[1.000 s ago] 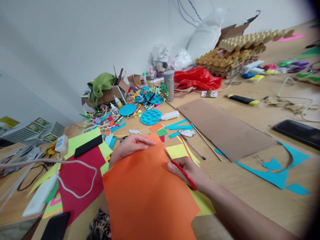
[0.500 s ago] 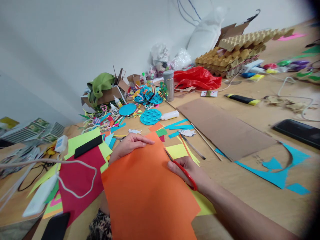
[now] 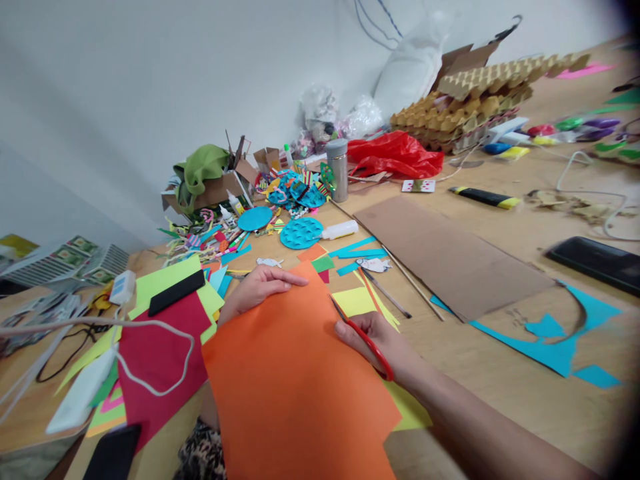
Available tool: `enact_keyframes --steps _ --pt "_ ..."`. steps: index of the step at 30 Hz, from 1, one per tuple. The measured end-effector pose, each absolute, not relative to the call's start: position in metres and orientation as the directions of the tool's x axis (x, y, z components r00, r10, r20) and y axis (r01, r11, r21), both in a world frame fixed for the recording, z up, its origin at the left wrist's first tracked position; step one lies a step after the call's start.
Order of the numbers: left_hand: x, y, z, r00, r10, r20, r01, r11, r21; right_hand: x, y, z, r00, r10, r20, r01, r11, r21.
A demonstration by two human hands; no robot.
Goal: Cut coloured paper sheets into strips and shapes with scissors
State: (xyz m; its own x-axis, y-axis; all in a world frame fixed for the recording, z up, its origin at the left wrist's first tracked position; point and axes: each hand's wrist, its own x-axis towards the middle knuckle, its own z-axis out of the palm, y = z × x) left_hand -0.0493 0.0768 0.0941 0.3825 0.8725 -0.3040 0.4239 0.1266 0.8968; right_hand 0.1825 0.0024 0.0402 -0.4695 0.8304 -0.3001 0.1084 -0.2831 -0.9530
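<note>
One orange sheet [image 3: 300, 380], held slanting over the table [image 3: 505, 420]; left hand [image 3: 257, 290], fingers grasping its upper-left edge; right hand [image 3: 389, 340], clenched round red-handled scissors [image 3: 369, 344], blade at the right edge; likely hazard: unsupported paper sagging, causing a crooked cut; just beyond, yellow paper [image 3: 353, 302]; farther right, brown cardboard [image 3: 450, 260]

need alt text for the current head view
A left hand holds an orange paper sheet; the right hand holds red-handled scissors at its edge. On the table beyond lie brown cardboard, blue paper scraps and stacked egg trays.
</note>
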Motion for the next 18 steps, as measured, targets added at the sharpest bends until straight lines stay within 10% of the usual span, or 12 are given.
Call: enact_keyframes --steps 18 --pt "-0.0459 0.076 0.0939 0.404 0.864 -0.3 0.392 0.133 0.91 0.1841 0.0048 0.0422 -0.499 0.806 -0.318 0.097 -0.313 -0.945"
